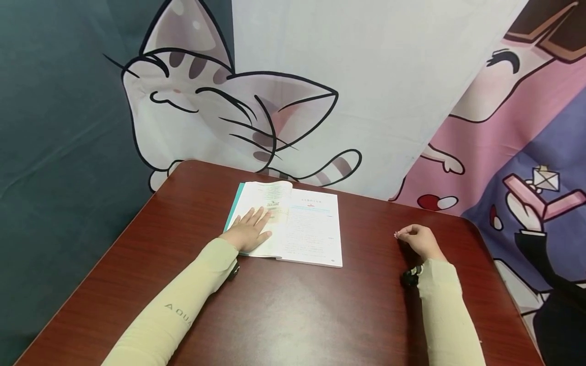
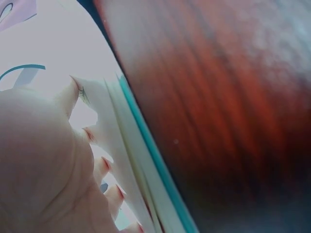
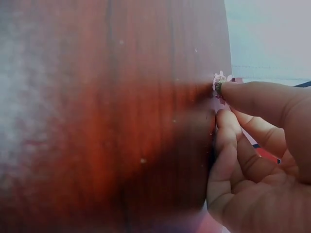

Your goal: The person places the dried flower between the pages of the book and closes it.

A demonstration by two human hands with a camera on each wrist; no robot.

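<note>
An open book (image 1: pixel 311 229) with a teal cover edge lies on the brown table. My left hand (image 1: pixel 247 231) rests on its left page with the fingers straight and spread. In the left wrist view the palm is over the page (image 2: pixel 109 121), beside the teal cover edge (image 2: pixel 155 155). Well to the right of the book, my right hand (image 1: pixel 418 240) pinches a small pink flower (image 3: pixel 219 86) between thumb and finger. In the right wrist view the flower is close to the tabletop, its stem side hidden by the thumb (image 3: pixel 257 99).
The dark red-brown table (image 1: pixel 293 310) has a rounded far edge. Behind it hangs a cloth backdrop (image 1: pixel 366 76) with a cartoon cat and other figures. Both forearms wear pale sleeves (image 1: pixel 183 305), and a black wrist device (image 1: pixel 411 276) is below the right hand.
</note>
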